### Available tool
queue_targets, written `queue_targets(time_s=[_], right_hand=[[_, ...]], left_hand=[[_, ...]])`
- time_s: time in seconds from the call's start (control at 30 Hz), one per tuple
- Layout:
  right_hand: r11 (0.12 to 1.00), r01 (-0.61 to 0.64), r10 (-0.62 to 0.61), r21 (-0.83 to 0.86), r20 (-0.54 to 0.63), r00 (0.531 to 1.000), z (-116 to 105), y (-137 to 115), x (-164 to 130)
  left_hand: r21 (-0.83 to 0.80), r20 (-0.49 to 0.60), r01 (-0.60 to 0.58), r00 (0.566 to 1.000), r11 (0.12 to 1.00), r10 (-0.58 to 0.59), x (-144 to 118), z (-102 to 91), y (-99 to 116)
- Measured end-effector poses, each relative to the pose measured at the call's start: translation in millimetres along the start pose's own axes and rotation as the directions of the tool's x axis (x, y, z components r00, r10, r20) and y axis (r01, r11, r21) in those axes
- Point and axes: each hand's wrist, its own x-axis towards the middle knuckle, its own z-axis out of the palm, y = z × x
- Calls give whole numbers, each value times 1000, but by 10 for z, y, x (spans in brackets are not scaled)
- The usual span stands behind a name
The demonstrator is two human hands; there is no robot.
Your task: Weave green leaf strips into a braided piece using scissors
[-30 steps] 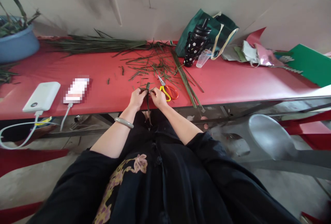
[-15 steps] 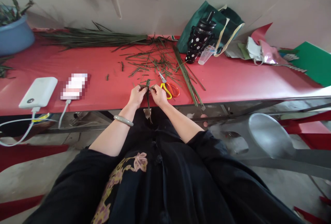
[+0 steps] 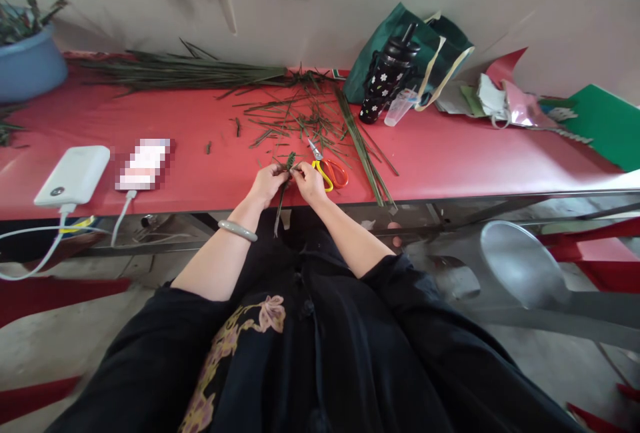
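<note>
Between my hands is a small braided piece of green leaf strips (image 3: 291, 161), its loose ends hanging down past the table edge. My left hand (image 3: 270, 184) pinches it from the left, and my right hand (image 3: 307, 181) pinches it from the right, fingertips close together. Just beyond my right hand lie scissors (image 3: 329, 173) with one yellow and one orange handle, blades pointing away. Cut leaf strips (image 3: 310, 119) are scattered behind the hands. A bundle of longer strips (image 3: 361, 146) lies slantwise to the right of the scissors.
On the red table (image 3: 450, 159) are a white power bank (image 3: 73, 176), a cabled phone (image 3: 146, 165), a long leaf bundle (image 3: 200, 75) and a blue pot (image 3: 30, 66). Towards the right stand a black flowered tumbler (image 3: 387, 76), a plastic cup (image 3: 399, 108) and a green bag (image 3: 367, 53).
The braided piece has tilted, its top leaning right and its hanging ends swinging left. Both hands have shifted slightly and still pinch it.
</note>
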Motion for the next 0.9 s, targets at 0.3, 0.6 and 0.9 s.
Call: queue_targets(time_s=[0.3,0.6,0.9], right_hand=[[999,-31,29,-36,-54,998,-11,-12,19],[998,-67,67,-21,-33,997,-17,-13,41],[998,-56,56,25,-19,998,-27,-1,61]], left_hand=[[169,-10,-3,1000,986,5,-24,50,31],[262,18,-45,999,964,41,-15,37,35],[304,61,-63,997,951,46,5,-1,12]])
